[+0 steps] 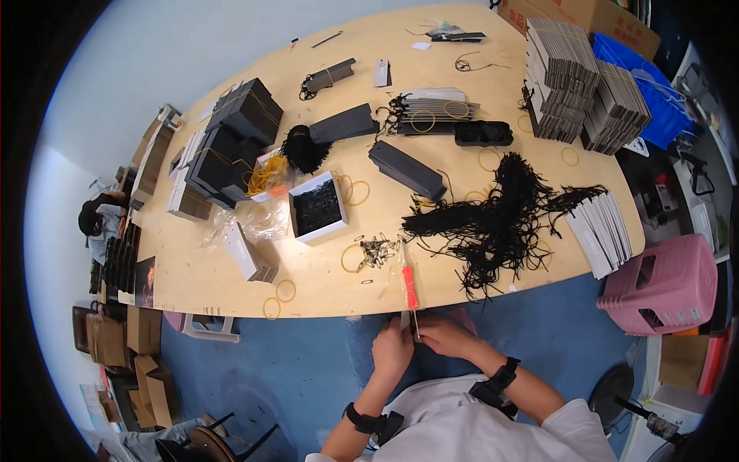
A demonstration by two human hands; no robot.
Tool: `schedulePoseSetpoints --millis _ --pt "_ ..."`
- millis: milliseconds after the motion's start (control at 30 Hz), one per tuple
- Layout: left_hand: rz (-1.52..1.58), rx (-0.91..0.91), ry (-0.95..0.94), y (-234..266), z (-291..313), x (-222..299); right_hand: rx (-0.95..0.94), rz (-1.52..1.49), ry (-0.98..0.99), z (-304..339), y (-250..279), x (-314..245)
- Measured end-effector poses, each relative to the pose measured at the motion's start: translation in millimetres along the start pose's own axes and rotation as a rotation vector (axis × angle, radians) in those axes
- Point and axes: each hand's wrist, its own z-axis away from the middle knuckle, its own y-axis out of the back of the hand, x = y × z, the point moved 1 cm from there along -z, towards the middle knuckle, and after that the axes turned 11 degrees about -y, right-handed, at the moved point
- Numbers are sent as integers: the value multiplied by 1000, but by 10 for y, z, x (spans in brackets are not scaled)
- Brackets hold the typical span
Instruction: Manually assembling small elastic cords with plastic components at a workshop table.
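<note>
Pale wooden table, blue floor below, white wall behind. From my end both hands are close together just off the near edge. Left hand looks pinched on a thin pale piece poking up from its fingertips; right hand meets it, but I can't tell what its fingers grip. To do this well I'd hold the left pinch firm, leave fine moves to the right fingertips, and lift over the wood so a slip lands there, not on the floor.

In the way: red-handled tool right ahead at the edge, easy to bump. Small metal pins past it, scatter risk. Black cords to the right, tangled, likely to snag a sleeve. Farther out: white box of black bits, grey card stacks, yellow rubber bands, pink stool.
</note>
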Motion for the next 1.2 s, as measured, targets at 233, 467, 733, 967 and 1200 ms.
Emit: schedulePoseSetpoints --millis 233,467,733,967,1200 --pt "158 67 -10 25 135 21 -17 26 -19 156 28 -159" --pt "242 51 -72 175 248 129 76 99 84 380 96 -215" --pt "169 25 -448 336 366 327 313 -306 -114 568 376 -491" --pt "367 -129 -502 287 452 462 306 -82 -16 721 528 -656" --pt "612 -150 -560 482 416 652 270 -23 40 901 639 -824"
